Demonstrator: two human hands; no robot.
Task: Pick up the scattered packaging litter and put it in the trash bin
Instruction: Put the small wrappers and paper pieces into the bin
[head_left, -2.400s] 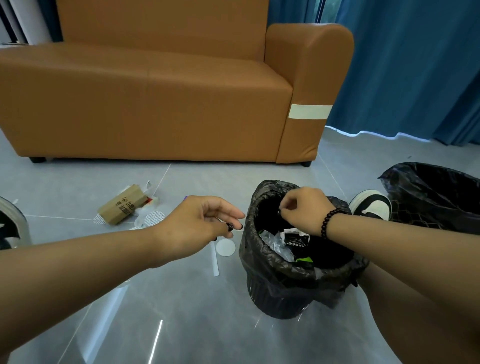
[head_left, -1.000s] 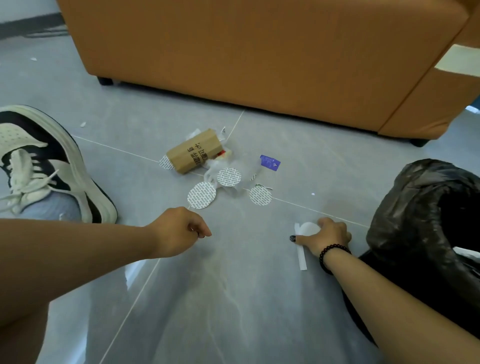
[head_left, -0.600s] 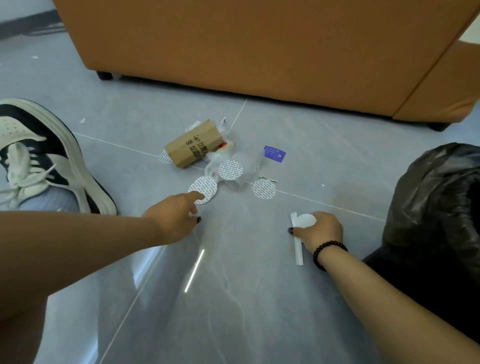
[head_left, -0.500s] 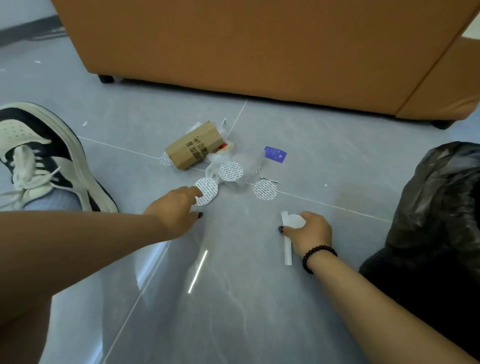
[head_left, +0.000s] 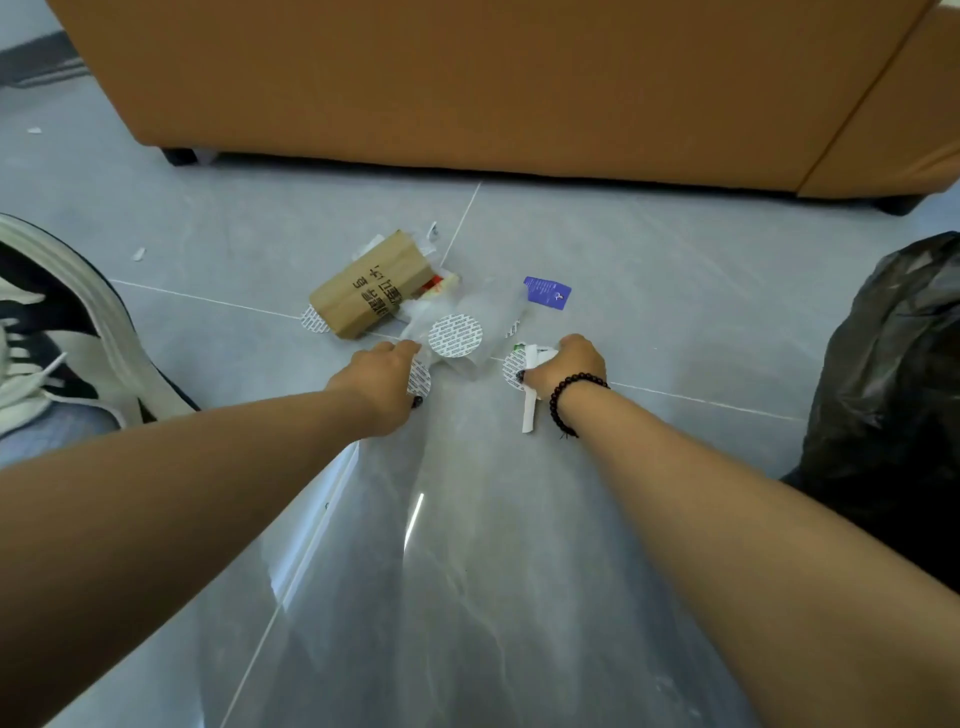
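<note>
From the camera on my head, both my arms stretch out over the grey tiled floor (head_left: 649, 270) toward the litter in front of the orange sofa (head_left: 467, 78). My left hand (head_left: 376, 382) lies low on the floor, its fingers reaching onto a round patterned seal (head_left: 420, 379) that shows only partly from under them. Whether I have that seal pinched or am only pressing on it, I cannot tell. My right hand (head_left: 569, 364), with a dark bead bracelet (head_left: 569, 397) at the wrist, has its fingers curled round a white paper strip (head_left: 530, 402), whose lower end sticks out toward me. That hand sits over another round seal (head_left: 511, 370), again only partly visible.

Between my hands and just beyond them lies a crumpled clear plastic wrapper (head_left: 493, 322) with a third round seal (head_left: 455, 336) on it. Behind that lies a brown cardboard box (head_left: 369, 291) on its side, with a fourth seal (head_left: 313, 318) peeking out at its left end. A small blue packet (head_left: 546, 292) lies to the right of the wrapper.

The trash bin (head_left: 893, 374), lined with a black bag, stands at the right edge, well apart from the litter. My shoe (head_left: 57, 338) is at the far left.
</note>
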